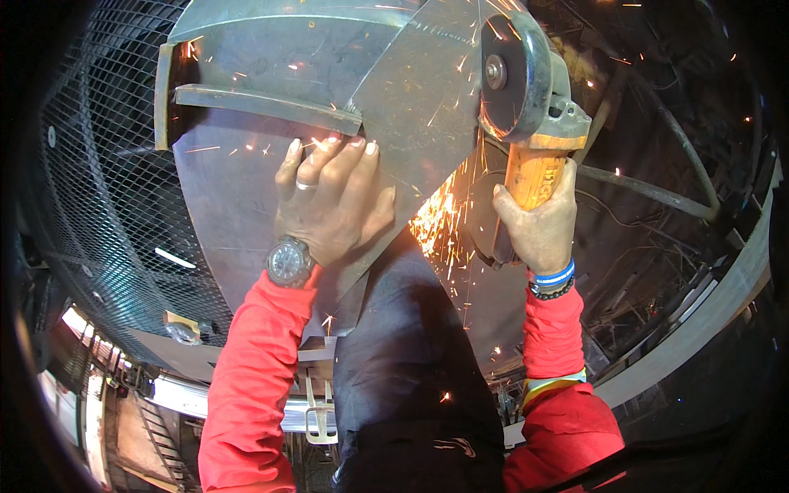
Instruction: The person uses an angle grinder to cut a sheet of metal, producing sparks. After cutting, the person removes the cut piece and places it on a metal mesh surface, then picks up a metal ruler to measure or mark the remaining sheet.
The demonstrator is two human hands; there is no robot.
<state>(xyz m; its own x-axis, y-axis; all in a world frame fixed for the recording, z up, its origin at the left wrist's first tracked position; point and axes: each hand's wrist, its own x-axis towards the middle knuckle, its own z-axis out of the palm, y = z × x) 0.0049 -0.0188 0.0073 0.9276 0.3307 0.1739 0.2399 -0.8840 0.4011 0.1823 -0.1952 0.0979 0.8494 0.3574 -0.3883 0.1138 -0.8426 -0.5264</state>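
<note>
My right hand (541, 226) is wrapped around the orange body of an angle grinder (534, 172). The grinder's dark cutting disc (500, 99), with a guard around it, meets the right edge of a grey steel piece (226, 177). Bright sparks (442, 215) stream down from there. My left hand (333, 193) lies on the steel with its fingers stretched out and holds nothing. Its fingertips reach just below a narrow metal bar (263, 105) that stands out from the surface. Where exactly the disc touches the steel is hard to make out.
Black wire mesh (107, 164) rises at the left. Metal tubes (678, 135) and dark clutter lie at the right, beside a long curved-looking beam (690, 329). Below the steel is my dark-clothed leg (407, 329). Sparks scatter across the whole area.
</note>
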